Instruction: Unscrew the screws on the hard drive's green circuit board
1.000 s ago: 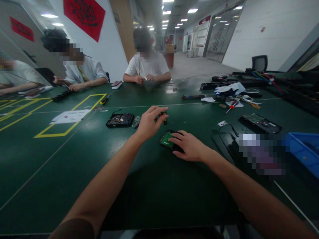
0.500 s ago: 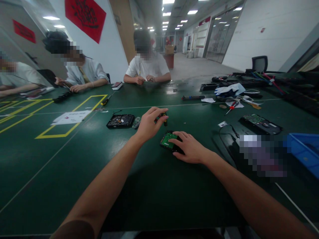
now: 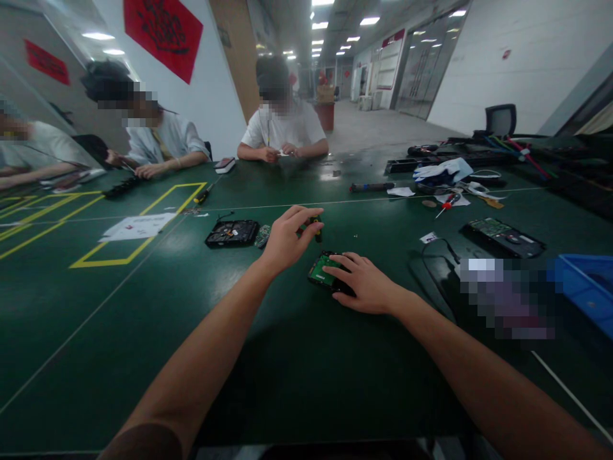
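Observation:
My left hand (image 3: 290, 236) is closed in a pinch round a black-and-yellow screwdriver (image 3: 318, 231), held roughly upright just beyond the hard drive (image 3: 322, 268). Most of the screwdriver's upper part is behind my fingers, and I cannot tell whether its tip touches the drive. The drive lies on the green table with its green circuit board facing up. My right hand (image 3: 361, 284) grips the drive from the right, thumb along the near edge and fingers over the top. Left of my left hand are an opened drive (image 3: 232, 233) and a small loose circuit board (image 3: 263, 236).
To the right lie another hard drive (image 3: 502, 236), a red-handled screwdriver (image 3: 449, 204), gloves (image 3: 445, 171) and a blue bin (image 3: 584, 287). A cable (image 3: 438, 291) runs beside a blurred-out object. Several people sit across the green table (image 3: 143, 332). A paper sheet (image 3: 136, 227) lies left.
Both hands, the screwdriver and the hard drive keep nearly the same places. Only a very slight shift of the whole view shows.

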`<state>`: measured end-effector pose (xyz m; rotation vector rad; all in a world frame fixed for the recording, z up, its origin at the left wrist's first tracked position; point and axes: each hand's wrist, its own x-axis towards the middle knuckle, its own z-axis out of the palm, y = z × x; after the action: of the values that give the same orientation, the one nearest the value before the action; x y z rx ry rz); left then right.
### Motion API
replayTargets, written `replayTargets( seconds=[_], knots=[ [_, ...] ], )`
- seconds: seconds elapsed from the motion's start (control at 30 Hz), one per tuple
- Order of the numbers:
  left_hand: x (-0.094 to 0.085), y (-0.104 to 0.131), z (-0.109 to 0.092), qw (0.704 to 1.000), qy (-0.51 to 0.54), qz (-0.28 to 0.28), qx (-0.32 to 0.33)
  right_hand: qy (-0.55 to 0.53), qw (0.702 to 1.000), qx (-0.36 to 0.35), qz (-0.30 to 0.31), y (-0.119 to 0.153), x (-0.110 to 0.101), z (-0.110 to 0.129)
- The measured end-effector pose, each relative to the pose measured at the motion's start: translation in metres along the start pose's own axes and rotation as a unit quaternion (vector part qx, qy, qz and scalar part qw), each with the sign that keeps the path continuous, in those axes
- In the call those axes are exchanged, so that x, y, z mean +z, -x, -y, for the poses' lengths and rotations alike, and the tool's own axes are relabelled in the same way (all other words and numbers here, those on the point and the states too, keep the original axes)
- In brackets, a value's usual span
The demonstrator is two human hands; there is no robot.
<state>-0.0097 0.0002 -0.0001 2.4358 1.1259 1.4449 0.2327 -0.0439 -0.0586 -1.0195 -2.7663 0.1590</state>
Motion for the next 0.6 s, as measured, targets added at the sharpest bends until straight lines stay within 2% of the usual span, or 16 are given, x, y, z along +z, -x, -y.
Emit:
replayTargets(
  seconds=[0.13, 0.4, 0.6],
  knots=[
    [-0.0007, -0.0006, 0.0002, 1.000, 0.008, 0.012, -0.009, 0.003, 1.000, 0.000, -0.001, 0.0000, 0.0002, -0.0007],
    [-0.0022, -0.0014, 0.0041, 0.994, 0.066, 0.081, -0.036, 0.004, 1.000, 0.002, 0.002, 0.0002, -0.0004, 0.0008],
    [0.0002, -0.0003, 0.0029, 1.000, -0.003, 0.021, -0.013, 0.007, 1.000, 0.003, 0.003, -0.0002, -0.0007, 0.0009]
  ],
)
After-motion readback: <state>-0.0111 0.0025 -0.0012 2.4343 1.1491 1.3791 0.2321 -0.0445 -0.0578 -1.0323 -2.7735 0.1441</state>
